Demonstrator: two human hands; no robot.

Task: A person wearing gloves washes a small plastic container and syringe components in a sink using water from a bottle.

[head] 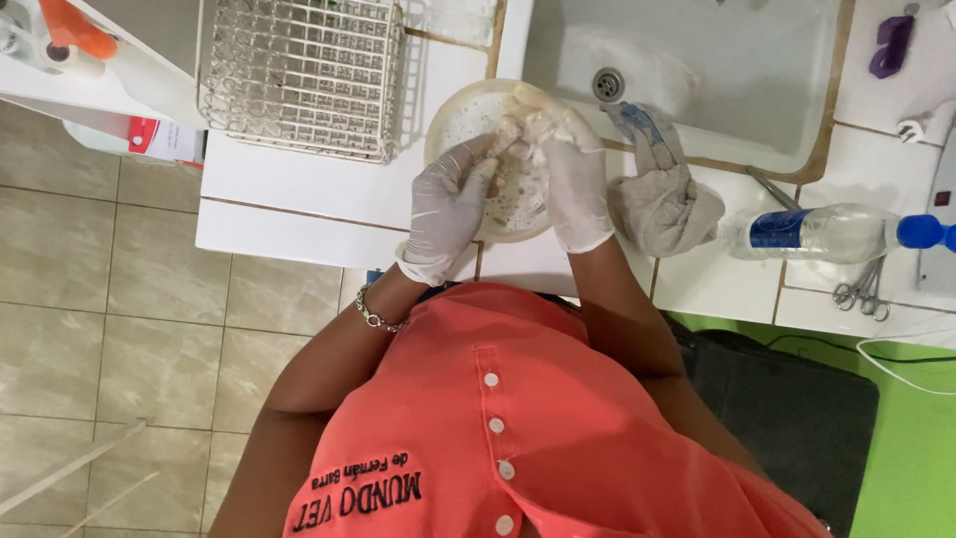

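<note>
On the white counter (299,179) beside the sink (697,60), a person in a coral shirt (518,418) bends over a round pale bowl (453,115). Both hands wear thin white gloves. The left hand (448,204) curls its fingers around the near side of the bowl and holds it steady. The right hand (578,179) has its fingers closed on a soft, wet, whitish lump (533,125) and presses it inside the bowl. I cannot tell if the lump is a sponge or a cloth.

The bowl sits right at the counter's edge, just left of the sink. Its inside looks foamy and has small brown specks on it, so I think the washing is only partway done. It does not look rinsed yet, and no water runs in the sink.

A wire drying rack (299,75) stands to the left, and I see no dishes in it. A crumpled grey rag (662,189) lies just right of the hands. Farther right lie a clear plastic bottle with a blue cap (827,231) and some metal scissors (864,289).
</note>
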